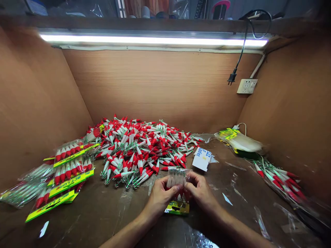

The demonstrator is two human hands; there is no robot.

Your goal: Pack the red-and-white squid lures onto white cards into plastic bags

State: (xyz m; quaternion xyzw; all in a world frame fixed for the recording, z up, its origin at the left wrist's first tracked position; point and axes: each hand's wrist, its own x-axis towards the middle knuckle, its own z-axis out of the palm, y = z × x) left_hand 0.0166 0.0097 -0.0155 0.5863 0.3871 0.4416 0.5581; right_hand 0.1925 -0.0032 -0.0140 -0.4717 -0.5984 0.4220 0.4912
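Observation:
Between both hands I hold a clear plastic bag of fishing lures [178, 179], red and white with green tinsel ends pointing away from me. Its yellow header card [178, 208] hangs toward me, below my fingers. My left hand [163, 193] grips the bag's left side, thumb on top of the lures. On the right side, my right hand [199, 189] pinches it the same way. Just beyond my hands lies a large heap of loose red-and-white lures [139, 148]. My thumbs hide part of the bag's middle.
Filled lure packets [68, 172] with yellow cards are stacked at left. At right are a pile of empty-looking bags [240, 141] and more lures [280, 181]. A handwritten paper [202, 159] lies beyond my right hand. A plug [232, 76] dangles near a wall socket [247, 86].

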